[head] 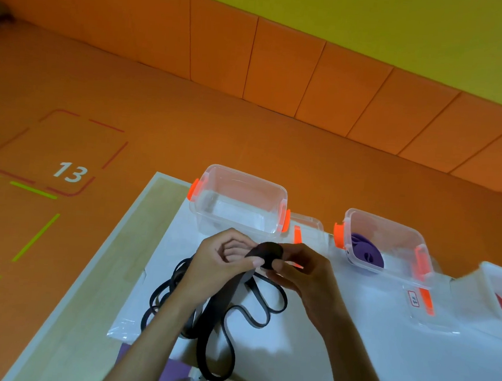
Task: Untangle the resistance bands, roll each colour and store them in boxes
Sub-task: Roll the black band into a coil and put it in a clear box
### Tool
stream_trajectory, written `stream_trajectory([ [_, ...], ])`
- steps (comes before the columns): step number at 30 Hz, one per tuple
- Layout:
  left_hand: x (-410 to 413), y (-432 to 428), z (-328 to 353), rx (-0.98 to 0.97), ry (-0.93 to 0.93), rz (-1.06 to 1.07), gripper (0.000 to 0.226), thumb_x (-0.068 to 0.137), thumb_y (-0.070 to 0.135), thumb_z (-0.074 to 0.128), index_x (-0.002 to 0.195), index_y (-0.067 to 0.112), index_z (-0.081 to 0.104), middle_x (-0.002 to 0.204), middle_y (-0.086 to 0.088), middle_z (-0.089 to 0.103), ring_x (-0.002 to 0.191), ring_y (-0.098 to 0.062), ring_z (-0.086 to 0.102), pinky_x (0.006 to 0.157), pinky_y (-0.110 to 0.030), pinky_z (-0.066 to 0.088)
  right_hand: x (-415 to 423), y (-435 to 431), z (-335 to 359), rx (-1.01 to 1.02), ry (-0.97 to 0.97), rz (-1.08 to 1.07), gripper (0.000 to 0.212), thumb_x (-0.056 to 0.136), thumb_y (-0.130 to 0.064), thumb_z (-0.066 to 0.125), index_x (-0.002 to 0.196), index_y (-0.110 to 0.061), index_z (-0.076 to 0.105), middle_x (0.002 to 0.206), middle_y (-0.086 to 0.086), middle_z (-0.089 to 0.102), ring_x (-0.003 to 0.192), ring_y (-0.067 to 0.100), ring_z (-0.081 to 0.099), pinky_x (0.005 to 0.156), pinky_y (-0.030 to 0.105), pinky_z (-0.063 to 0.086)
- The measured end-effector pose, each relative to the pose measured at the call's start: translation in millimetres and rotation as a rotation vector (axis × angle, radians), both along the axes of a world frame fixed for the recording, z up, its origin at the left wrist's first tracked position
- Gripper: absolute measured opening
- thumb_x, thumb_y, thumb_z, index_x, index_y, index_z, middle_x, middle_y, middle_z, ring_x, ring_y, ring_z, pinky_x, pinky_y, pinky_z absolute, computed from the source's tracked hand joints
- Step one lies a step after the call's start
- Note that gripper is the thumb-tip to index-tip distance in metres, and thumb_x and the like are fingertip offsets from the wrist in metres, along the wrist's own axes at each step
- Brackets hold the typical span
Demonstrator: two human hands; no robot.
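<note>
The loose loops of the black band [216, 312] are lying nearest me on the white table cover [411, 356]. My left hand [222, 263] and right hand [300, 273] are pinching its rolled end [268, 251] between thumbs and curled fingers, just above the cover. Beyond them a clear box [246, 176] is standing, and a second box [386, 222] to its right is holding a purple roll [365, 253].

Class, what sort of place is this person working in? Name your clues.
Probably a gym or children's activity room: orange padded wall panels, a floor marked with numbered squares, and a black resistance band on the table.
</note>
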State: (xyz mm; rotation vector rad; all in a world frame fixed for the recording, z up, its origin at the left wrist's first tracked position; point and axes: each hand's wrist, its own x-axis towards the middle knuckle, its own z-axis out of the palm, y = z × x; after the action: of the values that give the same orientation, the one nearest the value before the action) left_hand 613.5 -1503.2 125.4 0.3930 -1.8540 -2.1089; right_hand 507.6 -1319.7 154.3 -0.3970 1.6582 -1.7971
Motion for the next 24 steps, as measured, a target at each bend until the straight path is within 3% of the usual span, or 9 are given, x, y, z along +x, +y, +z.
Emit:
stream_trajectory([
  [3,-2,1,2,0.040,0.051,0.035,0.017,0.081,0.023,0.091,0.094,0.026,0.081,0.110,0.002,0.081,0.111,-0.014,0.075,0.088,-0.019,0.057,5,-4,-4,-0.143,-0.110,0.003,0.040,0.084,-0.007,0.084,0.118,0.005,0.066,0.121,0.027,0.072,0.111,0.044,0.072,0.092,0.039,0.062],
  [5,2,-7,1,-0.004,0.042,0.008,0.019,0.084,0.013,0.089,0.095,0.027,0.082,0.110,0.004,0.080,0.112,-0.013,0.073,0.090,-0.020,0.056,11,-8,-11,-0.153,-0.150,0.027,0.036,0.085,-0.003,0.082,0.117,0.003,0.067,0.121,0.027,0.072,0.112,0.044,0.073,0.093,0.041,0.062],
  [8,10,-20,-4,-0.067,-0.025,-0.034,0.022,0.083,0.009,0.088,0.095,0.026,0.083,0.104,0.001,0.080,0.101,-0.017,0.075,0.090,-0.026,0.057,15,-12,-17,0.151,-0.026,0.084,0.030,0.084,-0.009,0.087,0.111,-0.011,0.074,0.105,0.016,0.079,0.102,0.036,0.078,0.092,0.040,0.064],
  [10,11,-19,-6,-0.078,-0.045,-0.057,0.023,0.083,0.009,0.089,0.098,0.025,0.083,0.103,-0.001,0.080,0.099,-0.021,0.076,0.091,-0.032,0.060,14,-13,-15,0.211,0.000,0.086,0.032,0.081,-0.016,0.091,0.110,-0.017,0.077,0.100,0.012,0.080,0.094,0.033,0.079,0.083,0.036,0.065],
  [13,5,-7,-4,-0.006,-0.022,-0.008,0.029,0.080,0.013,0.092,0.102,0.028,0.082,0.102,-0.001,0.082,0.099,-0.020,0.079,0.087,-0.027,0.062,8,-12,-4,0.113,-0.002,0.000,0.034,0.076,-0.020,0.090,0.106,-0.014,0.078,0.102,0.013,0.077,0.091,0.037,0.080,0.075,0.034,0.066],
  [17,-4,1,-2,0.043,0.053,0.027,0.031,0.077,0.024,0.092,0.106,0.028,0.084,0.113,0.001,0.081,0.112,-0.018,0.075,0.096,-0.024,0.058,5,-12,-8,-0.009,-0.063,-0.077,0.032,0.078,-0.013,0.084,0.105,-0.002,0.071,0.111,0.024,0.074,0.099,0.042,0.077,0.085,0.040,0.065],
  [19,-6,-1,-1,-0.003,0.059,-0.002,0.031,0.080,0.018,0.092,0.109,0.027,0.084,0.114,0.001,0.080,0.112,-0.018,0.075,0.094,-0.022,0.058,6,-9,-12,-0.035,-0.110,-0.061,0.034,0.081,-0.011,0.082,0.109,0.001,0.068,0.113,0.023,0.075,0.104,0.041,0.076,0.088,0.041,0.064],
  [24,-9,-9,-3,-0.178,-0.036,-0.072,0.031,0.084,0.020,0.090,0.110,0.036,0.082,0.111,0.010,0.079,0.109,-0.012,0.074,0.092,-0.021,0.057,-8,-2,-3,0.214,0.071,0.065,0.039,0.084,-0.011,0.085,0.120,-0.022,0.072,0.106,0.003,0.079,0.096,0.026,0.079,0.074,0.030,0.064],
])
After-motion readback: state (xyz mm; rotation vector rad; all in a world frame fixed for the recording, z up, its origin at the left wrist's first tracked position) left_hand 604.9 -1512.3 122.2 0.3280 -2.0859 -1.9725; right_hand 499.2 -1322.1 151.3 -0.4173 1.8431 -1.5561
